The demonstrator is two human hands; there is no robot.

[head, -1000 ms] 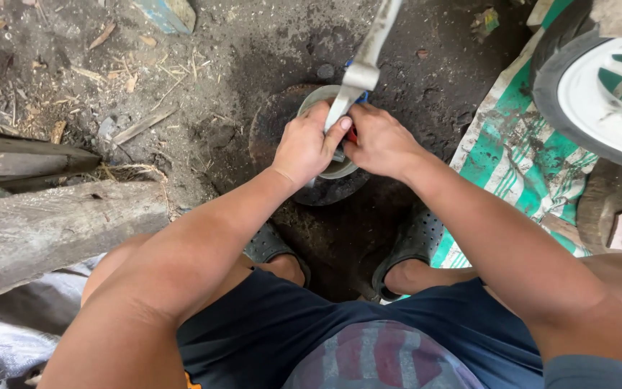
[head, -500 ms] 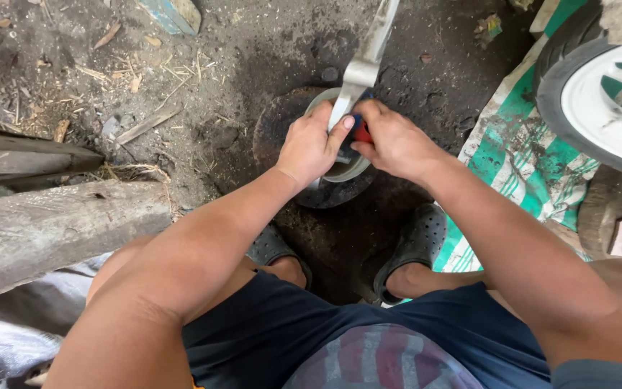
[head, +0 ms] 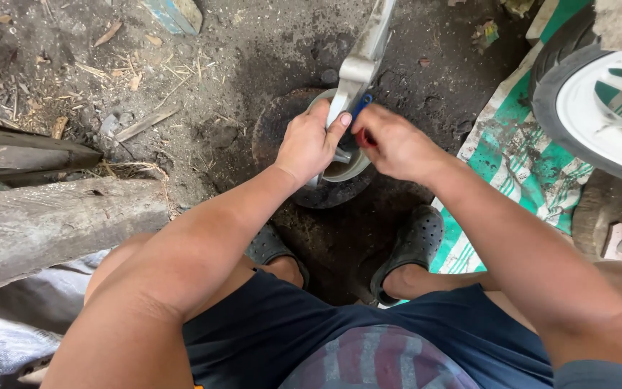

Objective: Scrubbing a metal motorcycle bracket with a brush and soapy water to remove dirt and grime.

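1. Two hands work at one point: the left hand [head: 311,144] grips the lower end of a silver metal arm [head: 360,61], fingers closed round it, thumb laid up along its side.
2. The right hand [head: 394,144] sits just to the right of the left hand, touching the same part. Its fingers are closed on a small tool with a red and blue handle [head: 361,122]; the tool's tip is hidden between the two hands.
3. The metal arm runs up and away from the hands; its lower end rests in a round metal dish [head: 343,169] directly under the hands, on oily dark ground [head: 268,57].
4. Progress, as judged: the work at the arm's lower end is under way, not finished. The tool is engaged at the joint, and the arm sits supported in the dish. No loosened or removed part is visible beside the hands.
5. Change from the earlier frames: the right hand has shifted from resting over the joint to a position farther right, exposing the red and blue handle. The left hand keeps its grip in the same place.
6. Right of the right forearm lie a green and white sack [head: 512,158] and a white-rimmed wheel [head: 599,108]. Left of the left forearm lies a wooden log [head: 52,223].
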